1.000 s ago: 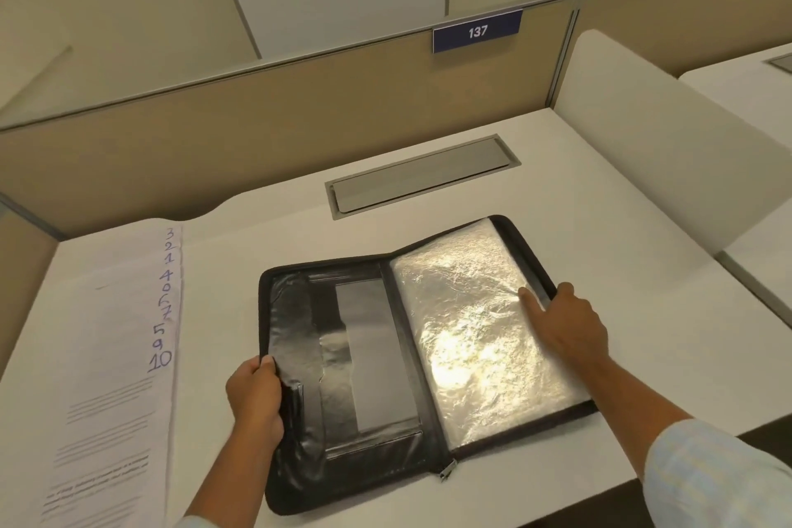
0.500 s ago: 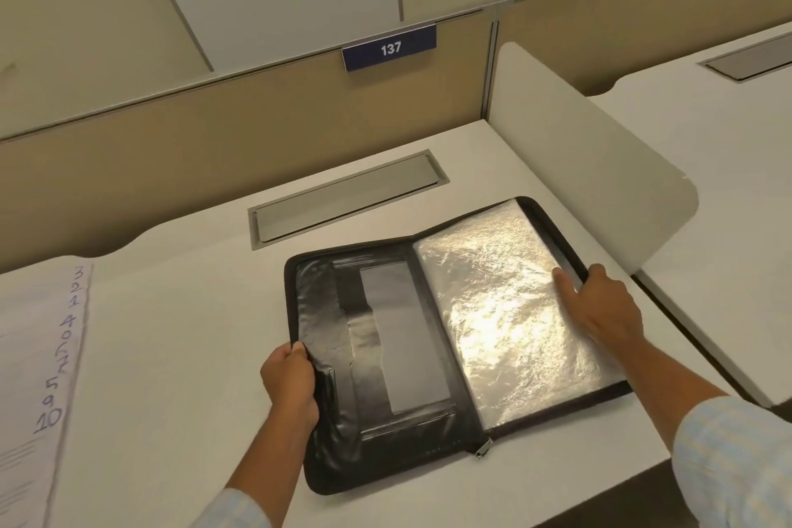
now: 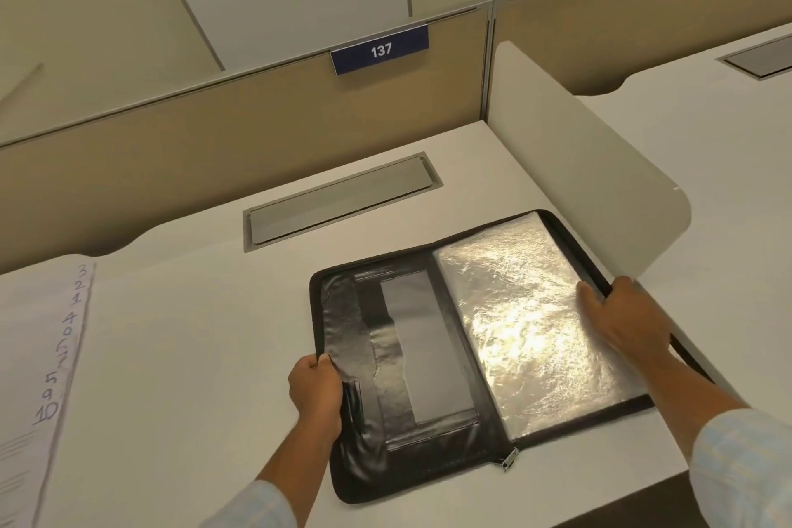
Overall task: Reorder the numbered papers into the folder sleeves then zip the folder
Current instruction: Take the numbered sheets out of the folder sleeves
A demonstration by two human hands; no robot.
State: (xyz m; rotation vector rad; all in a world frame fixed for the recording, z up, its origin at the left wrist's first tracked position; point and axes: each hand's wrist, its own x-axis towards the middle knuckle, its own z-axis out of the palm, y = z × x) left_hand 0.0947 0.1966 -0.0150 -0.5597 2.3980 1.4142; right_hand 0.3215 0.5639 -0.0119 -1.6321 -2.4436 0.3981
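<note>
A black zip folder (image 3: pixel 411 454) lies open flat on the white desk (image 3: pixel 193 334). Its right half holds a stack of shiny clear sleeves (image 3: pixel 527 322); its left half is the black inner cover with pockets. My left hand (image 3: pixel 315 392) grips the folder's left edge. My right hand (image 3: pixel 623 317) grips the right edge, fingers over the zip rim and thumb on the sleeves. The numbered papers (image 3: pixel 38 360) lie fanned at the desk's far left, with handwritten numbers down their right margins. The zip pull (image 3: pixel 510 459) hangs at the folder's near edge.
A grey cable hatch (image 3: pixel 338 201) is set into the desk behind the folder. A white divider panel (image 3: pixel 587 163) stands right of the folder, close to my right hand. A beige partition with a "137" label (image 3: pixel 380 49) runs along the back. Another desk (image 3: pixel 728 141) lies beyond the divider.
The folder has slid to the right across the desk, away from the papers and up against the divider. Both hands kept their hold on its edges.
</note>
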